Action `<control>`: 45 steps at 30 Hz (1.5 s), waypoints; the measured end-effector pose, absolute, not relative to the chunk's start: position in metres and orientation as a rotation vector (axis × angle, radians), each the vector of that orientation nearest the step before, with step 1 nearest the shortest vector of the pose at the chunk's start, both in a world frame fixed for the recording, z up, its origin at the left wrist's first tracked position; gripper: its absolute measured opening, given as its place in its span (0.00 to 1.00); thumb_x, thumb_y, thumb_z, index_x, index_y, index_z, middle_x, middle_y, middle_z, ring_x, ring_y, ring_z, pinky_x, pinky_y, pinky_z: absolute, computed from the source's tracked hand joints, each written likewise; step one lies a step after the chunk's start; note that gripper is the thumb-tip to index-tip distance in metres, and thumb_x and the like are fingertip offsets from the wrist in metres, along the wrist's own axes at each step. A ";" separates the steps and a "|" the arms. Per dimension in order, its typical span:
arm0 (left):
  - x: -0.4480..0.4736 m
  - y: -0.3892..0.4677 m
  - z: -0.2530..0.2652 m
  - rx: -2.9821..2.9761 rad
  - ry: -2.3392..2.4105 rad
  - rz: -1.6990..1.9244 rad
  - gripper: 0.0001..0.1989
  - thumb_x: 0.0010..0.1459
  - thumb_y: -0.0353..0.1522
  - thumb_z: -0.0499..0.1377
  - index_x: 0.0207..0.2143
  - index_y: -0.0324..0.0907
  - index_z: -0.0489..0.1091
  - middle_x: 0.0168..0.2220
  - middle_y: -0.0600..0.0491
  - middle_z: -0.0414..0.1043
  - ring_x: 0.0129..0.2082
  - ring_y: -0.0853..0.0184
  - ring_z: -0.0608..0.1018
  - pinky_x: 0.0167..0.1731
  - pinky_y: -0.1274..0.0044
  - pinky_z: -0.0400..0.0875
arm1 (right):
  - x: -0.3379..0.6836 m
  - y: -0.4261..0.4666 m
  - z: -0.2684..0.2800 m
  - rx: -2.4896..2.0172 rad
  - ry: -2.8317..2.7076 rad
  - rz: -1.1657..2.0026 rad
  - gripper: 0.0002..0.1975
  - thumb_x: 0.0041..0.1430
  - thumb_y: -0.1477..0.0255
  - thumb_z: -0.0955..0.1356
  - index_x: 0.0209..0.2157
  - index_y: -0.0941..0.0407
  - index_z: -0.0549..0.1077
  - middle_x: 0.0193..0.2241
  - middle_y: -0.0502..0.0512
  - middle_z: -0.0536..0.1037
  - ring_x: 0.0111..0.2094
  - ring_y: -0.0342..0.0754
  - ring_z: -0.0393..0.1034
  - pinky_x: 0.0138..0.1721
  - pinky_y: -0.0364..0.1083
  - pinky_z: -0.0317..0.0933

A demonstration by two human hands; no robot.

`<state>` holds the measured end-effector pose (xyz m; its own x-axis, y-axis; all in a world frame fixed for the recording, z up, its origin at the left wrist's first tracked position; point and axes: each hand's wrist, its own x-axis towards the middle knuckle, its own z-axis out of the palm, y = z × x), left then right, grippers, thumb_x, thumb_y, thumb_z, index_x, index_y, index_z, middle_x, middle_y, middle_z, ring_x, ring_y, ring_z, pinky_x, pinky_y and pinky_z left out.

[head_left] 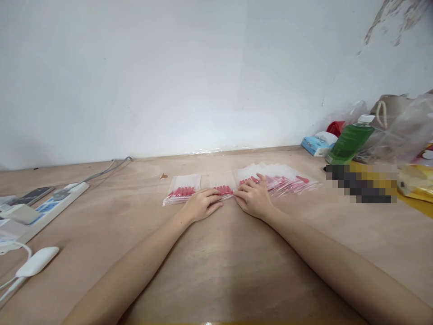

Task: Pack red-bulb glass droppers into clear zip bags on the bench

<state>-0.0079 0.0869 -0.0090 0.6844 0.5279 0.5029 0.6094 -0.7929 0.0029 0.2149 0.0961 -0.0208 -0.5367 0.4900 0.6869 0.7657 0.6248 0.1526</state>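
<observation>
A clear plastic packet (pixel 222 186) with a row of red-ended sticks inside lies on the table between my two hands. My left hand (pixel 200 205) closes at its lower left corner, thumb below and fingers over the edge. On the opposite corner are the thumb and fingertips of my right hand (pixel 252 197), with one outer finger raised. A neat stack of similar packets (pixel 182 187) sits to the left, partly beside my left hand. Right of the middle packet, more packets (pixel 284 178) are fanned out in an overlapping pile, partly hidden by my right hand.
A white power strip (pixel 64 196) with plugs, a phone (pixel 34 196) and a white charger (pixel 38 262) lie at the left. Toward the back right are a blue tissue pack (pixel 314 145), a green bottle (pixel 350 141) and plastic bags (pixel 402 135). A wall (pixel 203 81) stands behind.
</observation>
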 end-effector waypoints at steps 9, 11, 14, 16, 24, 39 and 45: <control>-0.007 0.082 -0.013 -2.644 -1.047 -0.833 0.09 0.60 0.29 0.51 0.36 0.41 0.70 0.37 0.50 0.74 0.39 0.65 0.75 0.40 0.72 0.71 | 0.217 0.098 -0.019 -0.866 -2.218 -0.649 0.08 0.57 0.71 0.63 0.31 0.52 0.74 0.23 0.47 0.75 0.30 0.44 0.61 0.53 0.59 0.33; -0.006 0.082 -0.012 -2.633 -1.061 -0.828 0.09 0.60 0.29 0.50 0.36 0.40 0.70 0.37 0.50 0.74 0.38 0.66 0.75 0.39 0.72 0.70 | 0.217 0.099 -0.020 -0.851 -2.224 -0.654 0.09 0.57 0.73 0.63 0.29 0.52 0.74 0.23 0.47 0.75 0.30 0.43 0.61 0.53 0.59 0.33; -0.003 0.082 -0.010 -2.593 -1.072 -0.818 0.07 0.59 0.32 0.52 0.35 0.41 0.70 0.35 0.51 0.74 0.37 0.66 0.75 0.38 0.72 0.69 | 0.216 0.100 -0.020 -0.858 -2.225 -0.652 0.11 0.58 0.75 0.62 0.27 0.53 0.74 0.23 0.48 0.74 0.30 0.43 0.62 0.53 0.58 0.33; 0.000 0.083 -0.009 -2.562 -1.068 -0.801 0.07 0.57 0.34 0.54 0.35 0.42 0.70 0.35 0.51 0.74 0.37 0.65 0.75 0.38 0.71 0.68 | 0.214 0.100 -0.020 -0.862 -2.223 -0.642 0.11 0.58 0.74 0.62 0.26 0.54 0.74 0.23 0.48 0.74 0.31 0.43 0.62 0.53 0.59 0.33; 0.017 0.091 -0.015 -2.475 -0.871 -0.749 0.07 0.59 0.30 0.53 0.33 0.41 0.70 0.34 0.51 0.75 0.33 0.66 0.75 0.34 0.73 0.68 | 0.212 0.098 -0.019 -0.861 -2.247 -0.653 0.11 0.58 0.75 0.60 0.26 0.56 0.71 0.23 0.49 0.73 0.32 0.43 0.61 0.53 0.56 0.36; 0.021 0.090 -0.011 -2.335 -0.698 -0.668 0.08 0.58 0.27 0.51 0.29 0.39 0.68 0.28 0.52 0.74 0.28 0.67 0.74 0.29 0.74 0.65 | 0.203 0.094 -0.018 -0.813 -2.262 -0.675 0.11 0.58 0.76 0.60 0.25 0.56 0.70 0.23 0.49 0.72 0.32 0.43 0.60 0.53 0.56 0.36; 0.022 0.091 -0.010 -2.322 -0.663 -0.635 0.08 0.57 0.26 0.51 0.26 0.38 0.67 0.26 0.53 0.72 0.27 0.68 0.73 0.29 0.75 0.64 | 0.202 0.095 -0.018 -0.824 -2.277 -0.676 0.09 0.57 0.75 0.60 0.26 0.58 0.69 0.25 0.50 0.72 0.32 0.44 0.60 0.53 0.57 0.36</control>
